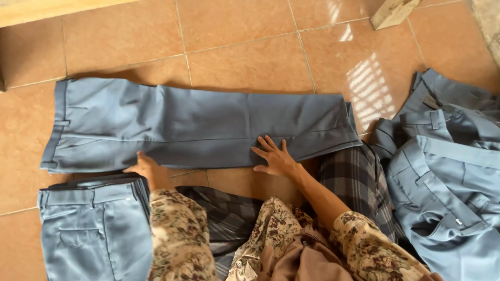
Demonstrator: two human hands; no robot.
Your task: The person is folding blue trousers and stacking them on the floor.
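One pair of grey-blue trousers (192, 125) lies flat across the frame's middle on the tiled floor (250, 47). The left hand (146, 169) and right hand (276, 156) press its near edge, fingers spread and released. A folded stack (96, 229) sits lower left; an unfolded heap (448, 171) waits at right (bare floor beyond, upper frame).

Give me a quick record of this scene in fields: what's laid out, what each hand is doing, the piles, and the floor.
laid out: blue-grey trousers, flat, legs together, waistband to the left
left hand: on the trousers' near edge, toward the waistband end
right hand: palm down, fingers spread on the leg part
left pile: folded trousers stack
right pile: loose trousers heap
floor: orange tiled floor
wearing: floral sleeves, plaid cloth over the lap
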